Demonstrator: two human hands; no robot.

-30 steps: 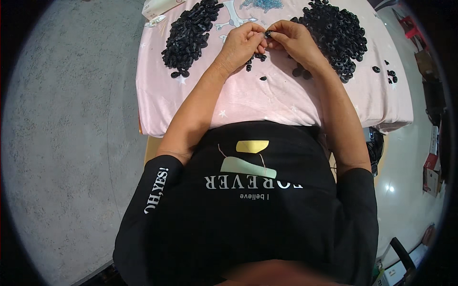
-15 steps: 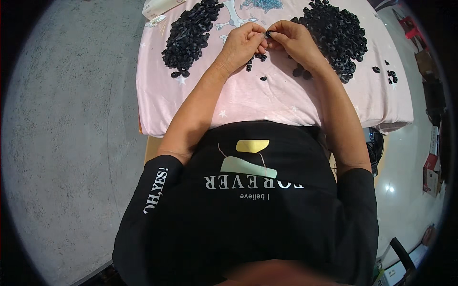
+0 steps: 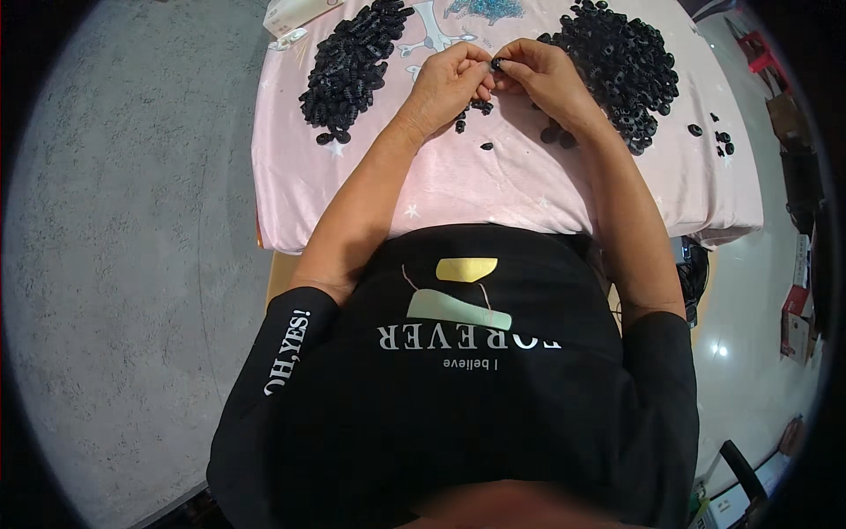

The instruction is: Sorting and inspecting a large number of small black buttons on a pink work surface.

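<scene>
My two hands meet above the far middle of the pink cloth, fingertips pinched together. Between them is a small black round part (image 3: 498, 64), mostly covered by the fingers. My right hand (image 3: 539, 74) grips it between thumb and forefinger. My left hand (image 3: 449, 81) is closed against its left side; what sits inside those fingers is hidden. Several small black pieces (image 3: 480, 106) lie just under the hands, and one lone black piece (image 3: 486, 146) rests nearer to me. To the right of my right hand spreads a big heap of black ring-like parts (image 3: 621, 70).
At the left is a long pile of ribbed black parts (image 3: 352, 66). A small heap of bluish clear bits (image 3: 486, 9) lies at the far edge. Beside a white box (image 3: 300, 14) is a crumpled wrapper (image 3: 287, 39). A few stray black pieces (image 3: 723, 141) sit near the cloth's right edge.
</scene>
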